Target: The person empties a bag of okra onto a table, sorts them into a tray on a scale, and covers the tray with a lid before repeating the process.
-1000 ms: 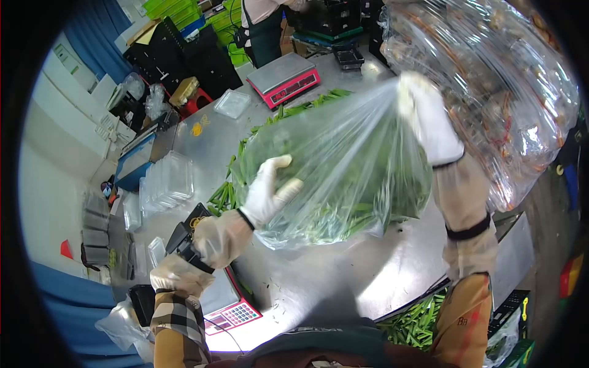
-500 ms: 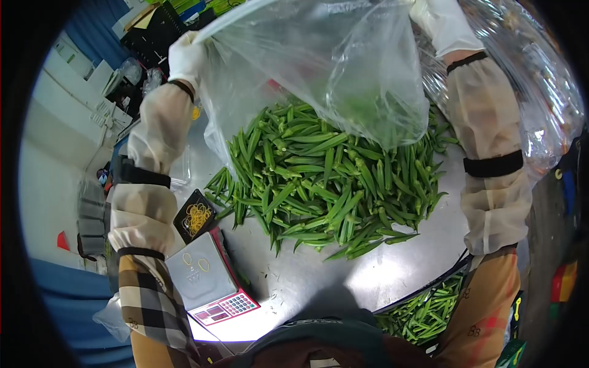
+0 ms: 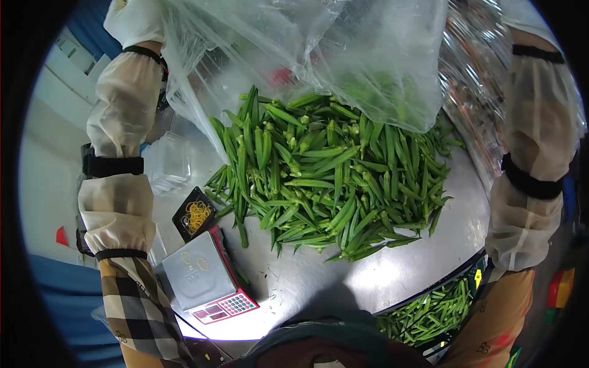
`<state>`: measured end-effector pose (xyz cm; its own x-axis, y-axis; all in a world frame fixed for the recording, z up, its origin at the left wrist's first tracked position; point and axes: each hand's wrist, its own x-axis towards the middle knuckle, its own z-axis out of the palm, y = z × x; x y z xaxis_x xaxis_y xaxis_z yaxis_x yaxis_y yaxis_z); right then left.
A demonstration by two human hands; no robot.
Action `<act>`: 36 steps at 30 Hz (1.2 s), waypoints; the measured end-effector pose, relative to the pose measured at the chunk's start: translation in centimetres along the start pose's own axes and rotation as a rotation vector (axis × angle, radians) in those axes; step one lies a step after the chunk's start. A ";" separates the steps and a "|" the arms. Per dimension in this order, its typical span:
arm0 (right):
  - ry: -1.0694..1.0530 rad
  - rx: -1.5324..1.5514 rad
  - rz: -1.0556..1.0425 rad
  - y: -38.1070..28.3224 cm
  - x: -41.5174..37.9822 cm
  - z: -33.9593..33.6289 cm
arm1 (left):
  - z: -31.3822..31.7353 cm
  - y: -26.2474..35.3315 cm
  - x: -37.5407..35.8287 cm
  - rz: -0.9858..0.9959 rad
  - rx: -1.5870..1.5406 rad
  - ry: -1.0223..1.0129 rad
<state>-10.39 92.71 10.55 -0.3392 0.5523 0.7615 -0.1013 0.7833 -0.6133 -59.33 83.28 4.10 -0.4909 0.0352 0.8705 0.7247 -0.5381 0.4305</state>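
Observation:
A large clear plastic bag point(image 3: 380, 37) hangs over the far part of a heap of green okra point(image 3: 331, 178), its lower edge draped on the pods. My left hand point(image 3: 134, 23), in a white glove, is at the top left, closed on the bag's left side; its fingertips are partly cut off by the frame. At the top right, my gloved right hand point(image 3: 531, 15) shows only near the wrist, with its fingers out of view. Okra pods lie loose on the metal table point(image 3: 429, 251) below both arms.
A scale point(image 3: 199, 276) with rubber bands on its plate stands at the front left. Beside it are a black tray point(image 3: 195, 214) of yellow rubber bands and clear plastic boxes point(image 3: 169, 162). Shiny plastic film point(image 3: 472, 80) lies at right. More okra point(image 3: 429, 310) sits below the table edge.
Both hands have moved outward, apart from each other, and up toward the frame's top edge. The bag is spread wider, and more of the clear boxes at left shows.

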 end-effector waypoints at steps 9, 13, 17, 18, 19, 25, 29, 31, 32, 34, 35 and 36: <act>0.265 -0.222 0.046 0.8 -2.6 -7.7 | 0.8 3.8 3.5 0.160 0.042 -0.018; 0.306 -0.211 0.085 2.0 -3.5 -9.1 | 1.9 5.7 4.2 0.169 0.001 -0.088; 0.311 -0.149 0.129 4.2 -4.0 -8.4 | 4.0 7.6 3.6 0.153 -0.029 -0.206; 0.305 -0.142 0.130 4.1 -3.9 -8.1 | 4.1 8.2 3.8 0.140 -0.045 -0.225; 0.309 -0.127 0.139 4.9 -4.0 -8.4 | 4.9 8.6 3.7 0.131 -0.051 -0.261; 0.294 -0.049 0.184 6.6 -4.2 -9.3 | 6.8 9.0 3.5 -0.040 -0.127 -0.542; 0.310 -0.024 0.269 12.2 -6.0 -8.3 | 4.3 3.9 -3.9 0.145 0.606 -1.427; 0.327 0.020 0.271 11.2 -5.2 -9.1 | 3.2 7.2 -5.2 0.344 1.021 -1.620; 0.317 0.067 0.277 9.5 -4.6 -9.3 | 3.0 7.8 -3.9 0.169 1.076 -1.472; 0.219 0.212 0.407 5.6 -4.4 -9.5 | 3.0 8.1 0.3 -0.097 0.457 -0.958; 0.198 0.189 0.245 4.8 -3.7 -9.3 | 3.5 11.2 1.2 -0.127 0.293 -0.815; 0.171 0.161 0.082 4.2 -3.0 -9.4 | 3.9 13.1 1.4 -0.159 0.128 -0.665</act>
<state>-1.04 97.01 7.65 -0.1908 0.6634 0.7235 -0.2321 0.6857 -0.6899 -48.65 79.55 11.89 -0.2249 0.6356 0.7385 0.7397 -0.3819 0.5540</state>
